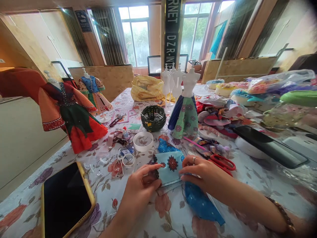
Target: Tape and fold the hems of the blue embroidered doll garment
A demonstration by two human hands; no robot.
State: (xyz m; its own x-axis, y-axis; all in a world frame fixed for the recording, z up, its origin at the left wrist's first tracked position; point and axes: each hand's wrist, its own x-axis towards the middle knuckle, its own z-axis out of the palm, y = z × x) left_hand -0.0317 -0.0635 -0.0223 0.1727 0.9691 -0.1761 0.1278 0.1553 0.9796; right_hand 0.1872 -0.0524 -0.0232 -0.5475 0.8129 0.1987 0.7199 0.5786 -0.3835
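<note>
A light blue piece of fabric (pixel 166 177) with dark red flower motifs and a stitched lower edge lies in front of me. My left hand (pixel 142 185) pinches its left edge between thumb and fingers, where a dark trim shows. At the right edge, the bent fingers of my right hand (pixel 198 173), which wears a ring, close on the fabric. Darker blue dotted cloth (pixel 203 201) trails out below the right hand, and more blue cloth (pixel 168 145) shows behind the piece. Red-handled scissors (pixel 223 163) lie just beyond my right wrist.
A black phone (pixel 65 201) in a yellow case lies at the left. Ahead are a white tape roll (pixel 143 141), a dark woven basket (pixel 153 118) and a small dress form (pixel 184 109) in a green skirt. A red-and-green doll dress (pixel 76 115) stands left; fabric scraps (pixel 218 115) pile right.
</note>
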